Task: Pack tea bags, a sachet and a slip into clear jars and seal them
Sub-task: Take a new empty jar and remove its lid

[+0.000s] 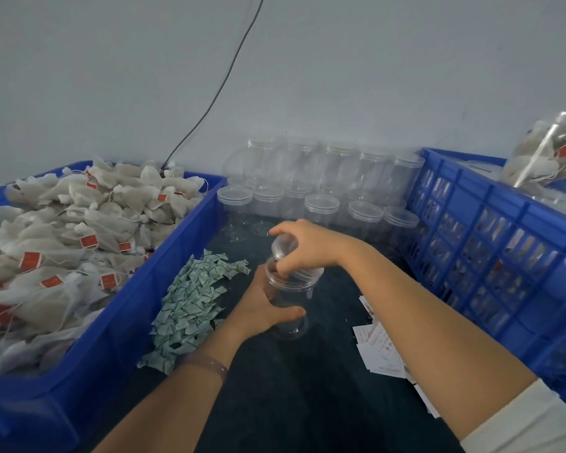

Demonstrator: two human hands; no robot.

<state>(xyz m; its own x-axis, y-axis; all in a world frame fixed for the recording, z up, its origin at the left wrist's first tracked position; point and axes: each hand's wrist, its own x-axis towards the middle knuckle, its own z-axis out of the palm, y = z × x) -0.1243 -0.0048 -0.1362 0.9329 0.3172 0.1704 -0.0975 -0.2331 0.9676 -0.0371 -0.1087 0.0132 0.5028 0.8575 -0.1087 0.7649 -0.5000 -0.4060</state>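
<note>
My left hand (262, 308) grips a clear empty jar (290, 302) around its body, just above the dark table. My right hand (304, 245) holds the jar's clear lid (283, 246), tilted and lifted just off the jar's open rim. A blue bin (138, 302) on the left is heaped with white tea bags (62, 243) bearing red tags. Green-printed sachets (193, 302) lie in a pile beside the bin. White paper slips (381, 351) lie on the table under my right forearm.
Several lidded clear jars (317, 197) stand stacked against the back wall. A blue slatted crate (504, 263) stands on the right, with a packed jar of tea bags (549, 155) lying on top. A black cable (223, 83) hangs down the wall.
</note>
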